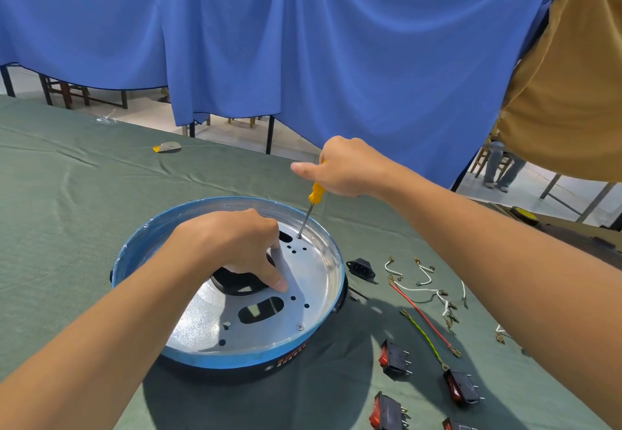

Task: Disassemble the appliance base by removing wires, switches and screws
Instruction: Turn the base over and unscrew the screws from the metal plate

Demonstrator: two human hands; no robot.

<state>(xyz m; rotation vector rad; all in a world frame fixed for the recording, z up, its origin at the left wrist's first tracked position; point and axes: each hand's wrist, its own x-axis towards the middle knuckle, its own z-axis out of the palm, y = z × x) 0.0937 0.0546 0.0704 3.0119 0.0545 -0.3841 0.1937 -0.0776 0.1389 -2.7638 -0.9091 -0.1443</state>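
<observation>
A blue curtain [303, 42] is hung well behind the appliance base [235, 357], which is set on a green-covered table [84, 194] and seen from above, with its silver metal plate [309, 278] exposed inside the blue rim. The left hand [232, 244] is placed inside the base, its fingers curled down over the edge of the plate's central opening and one fingertip pressed on the plate. Above the base's far side, a yellow-handled screwdriver [316, 192] is gripped in the closed fingers of the right hand [346, 167], and its tip is set on a screw [299, 237] in the plate. Red rocker switches [393, 359] are laid to the right of the base, with loose wires [420, 315] and a black power socket [361, 268] beside them. A second screw [300, 327] is seen in the plate's near edge.
</observation>
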